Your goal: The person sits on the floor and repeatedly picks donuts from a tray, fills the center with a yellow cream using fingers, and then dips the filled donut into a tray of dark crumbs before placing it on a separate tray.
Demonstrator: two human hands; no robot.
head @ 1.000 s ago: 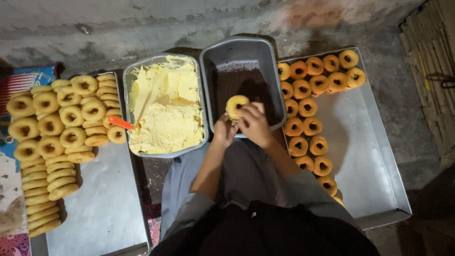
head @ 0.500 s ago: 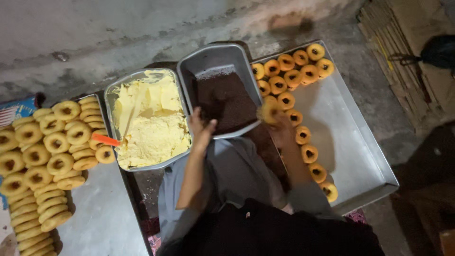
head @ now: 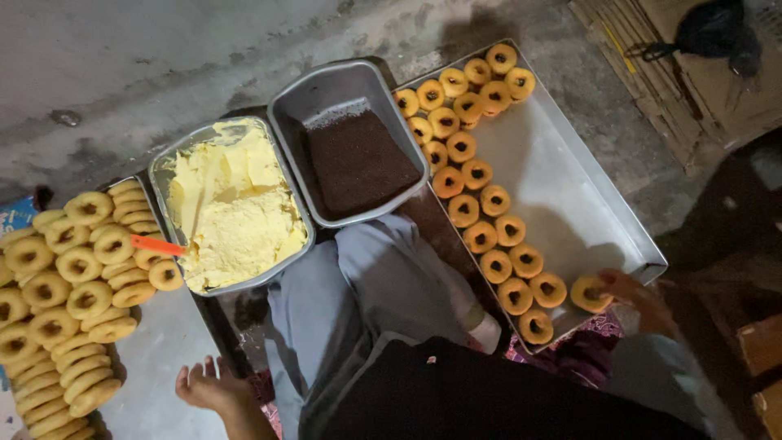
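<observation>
Head view shows the right hand pinching a donut at the near right of the metal tray, while the left hand rests open, far left.

Dull metal tray, rough concrete floor

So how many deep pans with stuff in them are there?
2. The pan of yellow cream sits on the left, and the pan of dark brown sprinkles is right beside it, further right. No other deep pan seems hidden.
</observation>
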